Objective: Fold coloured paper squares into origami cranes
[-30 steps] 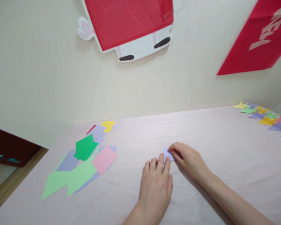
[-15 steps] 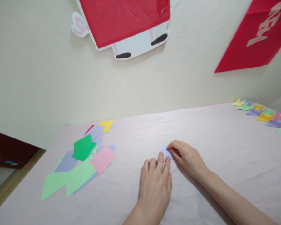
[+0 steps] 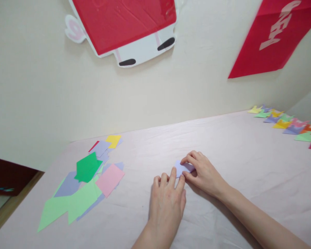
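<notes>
A small light purple piece of paper (image 3: 180,167) lies on the pale cloth in front of me, with a folded part at its right side. My left hand (image 3: 167,199) rests palm down, its fingers stretched out and the fingertips pressing the paper's lower left edge. From the right, my right hand (image 3: 203,173) grips the paper between thumb and index finger, the index on top and the thumb at the lower edge. Part of the paper's right side is hidden under the right hand.
Left of my hands lies a loose pile of coloured paper, with a green piece (image 3: 88,167), a pink square (image 3: 110,180) and a yellow piece (image 3: 113,141). Rows of small folded paper shapes (image 3: 282,123) stand at the far right. The wall (image 3: 145,97) rises behind the table.
My right thumb and index finger have moved apart from a close pinch, and more of the purple paper shows. My left hand still presses it. The whole view has shifted slightly.
</notes>
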`<action>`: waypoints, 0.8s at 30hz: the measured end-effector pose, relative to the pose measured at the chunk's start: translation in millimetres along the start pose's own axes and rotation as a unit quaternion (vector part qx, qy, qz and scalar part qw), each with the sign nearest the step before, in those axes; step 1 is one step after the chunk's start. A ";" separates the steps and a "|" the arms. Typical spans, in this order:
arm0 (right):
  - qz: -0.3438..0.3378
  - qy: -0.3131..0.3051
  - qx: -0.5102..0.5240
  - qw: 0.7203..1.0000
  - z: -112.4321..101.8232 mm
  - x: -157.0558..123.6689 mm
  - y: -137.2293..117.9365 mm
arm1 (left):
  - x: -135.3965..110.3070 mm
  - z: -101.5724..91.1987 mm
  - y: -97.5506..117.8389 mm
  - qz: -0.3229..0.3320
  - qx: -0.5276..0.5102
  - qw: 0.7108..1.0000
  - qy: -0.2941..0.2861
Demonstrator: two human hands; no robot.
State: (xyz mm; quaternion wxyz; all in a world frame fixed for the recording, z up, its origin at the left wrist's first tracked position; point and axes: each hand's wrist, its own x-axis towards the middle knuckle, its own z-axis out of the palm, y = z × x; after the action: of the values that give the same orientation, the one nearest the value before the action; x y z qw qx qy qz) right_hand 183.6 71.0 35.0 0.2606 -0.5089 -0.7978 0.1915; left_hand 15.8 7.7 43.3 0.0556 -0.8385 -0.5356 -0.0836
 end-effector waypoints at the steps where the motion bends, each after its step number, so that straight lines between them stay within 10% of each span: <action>1: 0.002 -0.003 0.002 1.000 -0.4 -0.4 0.1 | -0.1 0.6 -0.1 0.000 -0.001 1.000 0.000; 24: 0.032 -0.079 0.107 0.991 -18.5 1.8 38.4 | -11.7 -4.6 -12.8 -0.039 -0.031 0.999 0.013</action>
State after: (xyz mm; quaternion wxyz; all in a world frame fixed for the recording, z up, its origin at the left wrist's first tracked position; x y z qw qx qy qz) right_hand 221.6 89.1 28.1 0.2433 -0.4871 -0.7739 0.3234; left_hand -1.1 1.8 45.6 0.0329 -0.8170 -0.5643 -0.1136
